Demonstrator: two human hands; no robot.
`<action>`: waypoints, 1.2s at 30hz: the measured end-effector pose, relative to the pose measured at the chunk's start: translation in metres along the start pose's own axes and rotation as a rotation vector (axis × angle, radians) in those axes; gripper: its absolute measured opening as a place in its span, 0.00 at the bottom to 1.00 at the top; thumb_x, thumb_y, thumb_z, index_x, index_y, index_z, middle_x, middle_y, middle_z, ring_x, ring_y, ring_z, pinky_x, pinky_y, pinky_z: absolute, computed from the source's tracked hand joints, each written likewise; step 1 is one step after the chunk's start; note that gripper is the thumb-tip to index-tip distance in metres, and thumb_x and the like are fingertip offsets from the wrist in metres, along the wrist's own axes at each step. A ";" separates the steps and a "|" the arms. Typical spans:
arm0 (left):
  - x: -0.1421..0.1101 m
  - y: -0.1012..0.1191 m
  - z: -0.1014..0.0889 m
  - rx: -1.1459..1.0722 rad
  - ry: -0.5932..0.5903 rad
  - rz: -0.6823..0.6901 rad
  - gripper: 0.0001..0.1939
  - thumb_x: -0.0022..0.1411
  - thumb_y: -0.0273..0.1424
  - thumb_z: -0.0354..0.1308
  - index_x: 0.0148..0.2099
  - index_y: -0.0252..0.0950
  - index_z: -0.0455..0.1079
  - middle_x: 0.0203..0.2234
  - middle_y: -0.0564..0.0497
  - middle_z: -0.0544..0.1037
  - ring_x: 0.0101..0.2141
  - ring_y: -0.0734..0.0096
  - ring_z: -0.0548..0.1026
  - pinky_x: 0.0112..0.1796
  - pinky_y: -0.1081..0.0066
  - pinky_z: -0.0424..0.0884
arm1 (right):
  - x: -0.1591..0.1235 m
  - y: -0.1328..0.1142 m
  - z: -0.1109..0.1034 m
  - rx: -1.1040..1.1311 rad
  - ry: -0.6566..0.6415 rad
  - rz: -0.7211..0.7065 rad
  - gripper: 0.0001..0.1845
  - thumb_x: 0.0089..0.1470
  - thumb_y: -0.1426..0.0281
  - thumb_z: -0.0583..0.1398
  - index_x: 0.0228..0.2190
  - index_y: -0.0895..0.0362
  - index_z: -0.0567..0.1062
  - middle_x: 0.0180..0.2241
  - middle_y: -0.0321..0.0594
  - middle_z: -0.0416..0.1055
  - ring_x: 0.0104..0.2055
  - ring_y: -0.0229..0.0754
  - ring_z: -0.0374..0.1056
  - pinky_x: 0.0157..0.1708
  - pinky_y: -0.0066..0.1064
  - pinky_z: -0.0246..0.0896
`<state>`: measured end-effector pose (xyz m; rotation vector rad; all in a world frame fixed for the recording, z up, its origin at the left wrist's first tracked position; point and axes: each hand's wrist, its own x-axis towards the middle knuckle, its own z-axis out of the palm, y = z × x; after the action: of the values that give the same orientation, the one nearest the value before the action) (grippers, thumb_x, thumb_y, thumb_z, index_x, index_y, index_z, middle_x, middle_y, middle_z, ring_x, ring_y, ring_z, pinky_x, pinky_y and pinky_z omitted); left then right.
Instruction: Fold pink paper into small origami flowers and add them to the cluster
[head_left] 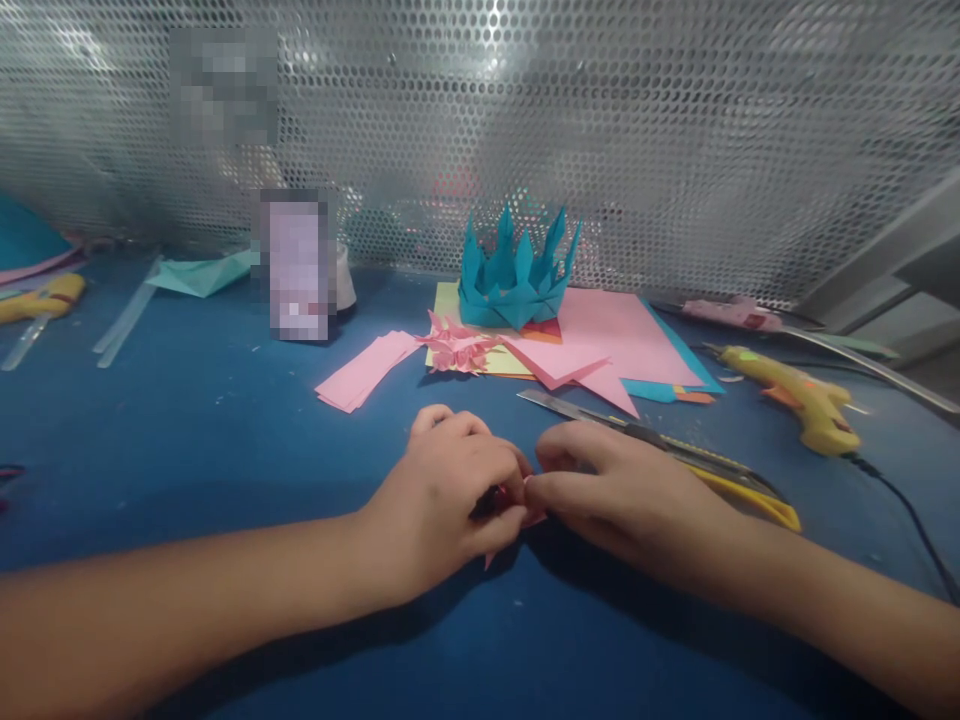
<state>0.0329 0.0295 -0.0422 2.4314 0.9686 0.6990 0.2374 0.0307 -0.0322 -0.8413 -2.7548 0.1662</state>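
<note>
Between my fingertips is a small piece of pink paper (534, 516), mostly covered by my hands. My left hand (450, 490) is closed, with thumb and fingers pinching it from the left. From the other side my right hand (622, 480) pinches its edge with thumb and forefinger. How the paper is folded cannot be made out. Just beyond my hands lie a stack of pink paper strips (367, 372) and a cluster of folded pink paper pieces (459, 348). A utility knife (720, 467) with its blade out lies behind my right hand.
A blue folded-paper crown (517, 290) stands on coloured paper sheets (622, 325) by the perforated metal panel (420, 120). A yellow glue gun (806, 400) with a cord lies right. Left are a phone (298, 265), a teal folded paper (202, 275), glue sticks (127, 310) and another yellow glue gun (45, 298).
</note>
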 end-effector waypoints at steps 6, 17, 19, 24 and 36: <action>-0.001 0.000 0.000 -0.008 0.006 -0.018 0.09 0.58 0.33 0.57 0.27 0.37 0.66 0.31 0.62 0.79 0.33 0.73 0.67 0.39 0.64 0.50 | 0.004 -0.001 -0.001 0.079 -0.024 0.041 0.13 0.58 0.76 0.50 0.30 0.56 0.73 0.31 0.40 0.65 0.29 0.37 0.61 0.28 0.26 0.57; 0.000 0.003 -0.005 0.071 -0.019 -0.021 0.04 0.58 0.30 0.55 0.33 0.39 0.70 0.33 0.57 0.78 0.35 0.68 0.67 0.40 0.62 0.51 | 0.004 0.003 -0.003 0.467 0.041 0.263 0.04 0.53 0.76 0.57 0.31 0.56 0.70 0.29 0.37 0.72 0.30 0.36 0.68 0.31 0.27 0.63; 0.001 0.002 -0.005 0.072 -0.013 -0.017 0.04 0.57 0.29 0.54 0.32 0.39 0.70 0.33 0.57 0.78 0.35 0.68 0.67 0.40 0.62 0.51 | 0.005 0.001 -0.005 0.513 0.045 0.275 0.04 0.52 0.76 0.57 0.30 0.56 0.71 0.30 0.37 0.73 0.31 0.36 0.69 0.32 0.27 0.64; 0.000 0.001 -0.006 0.084 0.002 -0.006 0.05 0.57 0.29 0.53 0.31 0.38 0.70 0.32 0.55 0.77 0.35 0.68 0.67 0.40 0.63 0.51 | 0.007 -0.001 -0.006 0.535 0.087 0.301 0.02 0.52 0.73 0.59 0.29 0.56 0.73 0.28 0.37 0.74 0.30 0.36 0.70 0.32 0.26 0.65; -0.004 -0.002 0.000 0.164 0.059 0.006 0.06 0.50 0.22 0.51 0.31 0.37 0.63 0.28 0.56 0.75 0.35 0.68 0.66 0.39 0.63 0.52 | 0.012 -0.009 -0.008 0.664 0.120 0.486 0.05 0.50 0.70 0.60 0.27 0.58 0.76 0.27 0.40 0.77 0.29 0.39 0.72 0.29 0.28 0.69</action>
<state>0.0300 0.0281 -0.0445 2.5683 1.0814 0.7221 0.2251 0.0307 -0.0205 -1.2241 -2.1002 1.0097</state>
